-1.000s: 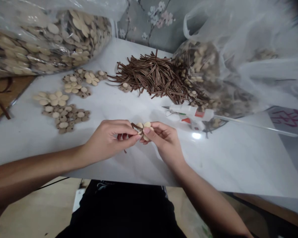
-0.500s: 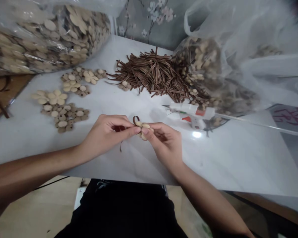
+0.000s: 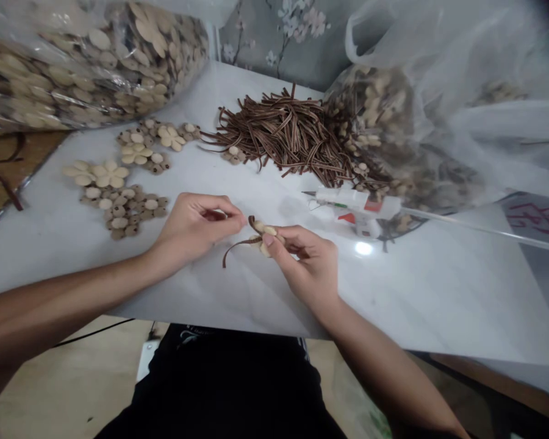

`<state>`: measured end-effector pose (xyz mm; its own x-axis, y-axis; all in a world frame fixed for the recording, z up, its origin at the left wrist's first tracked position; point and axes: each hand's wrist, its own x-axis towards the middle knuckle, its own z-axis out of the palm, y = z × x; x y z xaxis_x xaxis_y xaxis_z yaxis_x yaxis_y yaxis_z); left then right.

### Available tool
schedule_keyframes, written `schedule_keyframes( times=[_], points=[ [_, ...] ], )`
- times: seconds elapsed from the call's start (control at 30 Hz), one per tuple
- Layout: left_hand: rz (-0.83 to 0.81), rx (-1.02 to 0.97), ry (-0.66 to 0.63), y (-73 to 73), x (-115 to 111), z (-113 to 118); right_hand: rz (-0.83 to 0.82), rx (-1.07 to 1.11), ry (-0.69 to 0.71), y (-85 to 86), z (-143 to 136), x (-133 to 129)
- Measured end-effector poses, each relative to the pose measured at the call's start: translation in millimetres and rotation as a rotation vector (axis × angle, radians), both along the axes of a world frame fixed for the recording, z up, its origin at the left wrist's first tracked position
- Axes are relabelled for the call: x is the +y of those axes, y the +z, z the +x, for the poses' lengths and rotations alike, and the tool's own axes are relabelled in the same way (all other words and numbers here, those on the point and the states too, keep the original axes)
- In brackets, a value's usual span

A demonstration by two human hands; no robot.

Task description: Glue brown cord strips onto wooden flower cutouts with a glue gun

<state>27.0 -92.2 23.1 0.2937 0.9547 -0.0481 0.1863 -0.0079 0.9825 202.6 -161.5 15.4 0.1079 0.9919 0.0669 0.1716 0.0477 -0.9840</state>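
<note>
White worktop (image 3: 439, 292), carrying two clear bags of wooden flower pieces (image 3: 86, 67), a heap of brown ribbon strips (image 3: 288, 131), loose flower pieces (image 3: 119, 207) at the left and a glue gun (image 3: 357, 204) just right of the hands. Right hand (image 3: 308, 262): grip pinched on a small wooden flower (image 3: 266, 238) with a brown ribbon (image 3: 238, 247) curling off it, held just above the worktop near its front edge; left hand (image 3: 194, 225): fingertips narrowed together beside the flower, whether on the ribbon's upper end I cannot tell. Step in hand, as judged: fitting the ribbon to the flower; the next move calls for a steady pinch on the loop.
</note>
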Motion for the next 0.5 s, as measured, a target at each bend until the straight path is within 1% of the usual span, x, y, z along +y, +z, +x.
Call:
schedule_keyframes(
  times=[0.1, 0.2, 0.3, 0.37, 0.5],
  points=[
    [-0.162, -0.175, 0.088, -1.7, 9, -1, -0.044, 0.079, -0.008, -0.2, 3, 0],
    [-0.311, -0.316, 0.080, 0.5, 15, 0, -0.051, 0.165, 0.004, -1.3, 5, 1],
    [-0.396, -0.336, 0.032, 3.4, 16, -1, -0.070, 0.286, 0.013, -1.7, 7, 4],
    [-0.442, -0.325, 0.010, 4.0, 15, -1, -0.122, 0.387, 0.038, -1.6, 9, 7],
    [-0.476, -0.349, 0.016, 1.1, 17, -3, -0.231, 0.539, 0.089, -2.7, 12, 11]
  ],
)
